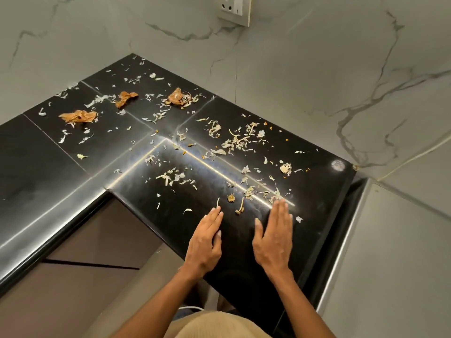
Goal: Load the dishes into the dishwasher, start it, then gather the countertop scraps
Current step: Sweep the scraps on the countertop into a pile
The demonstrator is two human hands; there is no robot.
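— Two hands on the counter (pixel 44 167)?
— Yes. The left hand (pixel 204 242) and right hand (pixel 274 236) lie flat near the front edge, fingers straight and together, holding nothing.
— Where are the scraps (pixel 235 140)?
— Scattered over the black top, mostly beyond the fingertips. Pale peel bits spread wide; three brown skins (pixel 78 116) sit far left. A few bits lie between the hands, some touching the right fingertips.
— Behind?
— Marble wall (pixel 317 69) with a socket (pixel 234 8).
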